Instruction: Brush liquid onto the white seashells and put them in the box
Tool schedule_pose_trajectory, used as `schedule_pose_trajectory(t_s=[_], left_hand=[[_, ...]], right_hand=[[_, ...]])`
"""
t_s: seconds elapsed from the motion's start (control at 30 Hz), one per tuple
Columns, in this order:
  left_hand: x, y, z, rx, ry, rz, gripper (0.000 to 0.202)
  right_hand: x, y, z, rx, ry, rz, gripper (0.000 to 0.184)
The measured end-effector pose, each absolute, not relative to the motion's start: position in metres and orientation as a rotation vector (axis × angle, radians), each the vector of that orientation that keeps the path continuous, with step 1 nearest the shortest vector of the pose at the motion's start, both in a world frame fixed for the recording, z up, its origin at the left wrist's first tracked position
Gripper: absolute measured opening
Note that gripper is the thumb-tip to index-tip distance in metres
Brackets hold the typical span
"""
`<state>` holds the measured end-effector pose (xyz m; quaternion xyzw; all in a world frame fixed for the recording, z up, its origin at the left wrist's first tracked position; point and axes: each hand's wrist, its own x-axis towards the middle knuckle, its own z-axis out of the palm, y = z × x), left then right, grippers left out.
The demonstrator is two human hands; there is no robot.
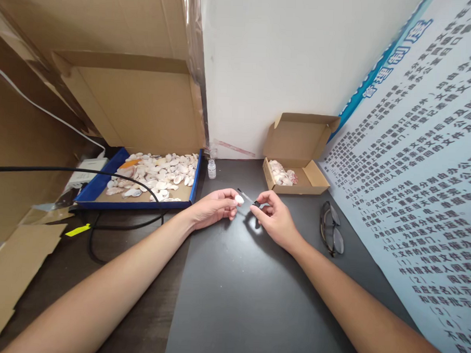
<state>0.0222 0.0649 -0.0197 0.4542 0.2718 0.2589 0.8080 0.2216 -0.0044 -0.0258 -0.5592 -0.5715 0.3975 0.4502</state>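
Between the thumb and fingers of my left hand (217, 207) is a small white seashell (239, 199). My right hand (272, 215) pinches the black cap of a thin applicator brush (247, 197), whose dark tip points up and left, close to the shell. I cannot tell whether the brush touches the shell. Behind my left hand stands a small clear bottle (211, 169) with a label, its mouth uncapped. Both hands are held above the dark grey mat (230, 291).
To the left, a blue-edged box (136, 205) holds many shells. A small open cardboard box (301, 191) with shells stands at the back right. Glasses (332, 230) lie on the right. A black cable (127, 227) crosses the left side near a yellow tag (78, 230).
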Motion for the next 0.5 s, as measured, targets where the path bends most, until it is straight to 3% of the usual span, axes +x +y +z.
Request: schedule_pose_trajectory(t_s=[0.5], left_hand=[[0.0231,0.0637,-0.0174,0.952,0.594,0.561,0.025]], right_hand=[[0.2211,-0.0035,-0.0239,-1.336,-1.382,0.992,0.031]])
